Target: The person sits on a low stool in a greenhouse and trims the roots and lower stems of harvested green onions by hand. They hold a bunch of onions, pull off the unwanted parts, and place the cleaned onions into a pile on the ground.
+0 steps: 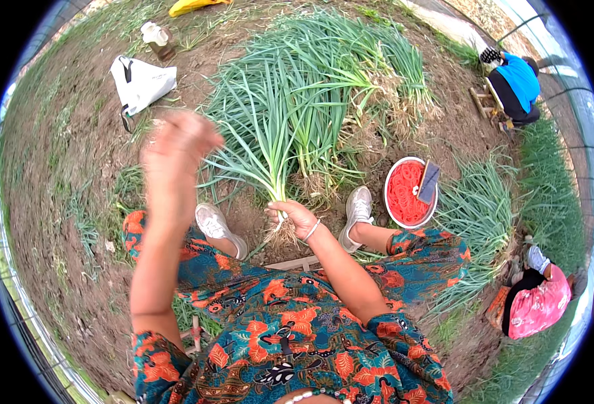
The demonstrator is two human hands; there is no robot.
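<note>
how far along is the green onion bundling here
Done: a pile of green onions already lies pulled on the soil. In hand: the right hand grips a small bunch near its roots; the left hand is raised, blurred. Left: the pile looks loose, and the bowl of red bands looks full.

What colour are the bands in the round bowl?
Red, in a white-rimmed bowl; head view.

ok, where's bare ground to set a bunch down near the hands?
Bare soil lies left of the raised left hand, below the white bag. A smaller strip sits between the onion pile and the red bowl. It is crowded ahead of the right hand, which grips a bunch of green onions between the shoes.
</note>
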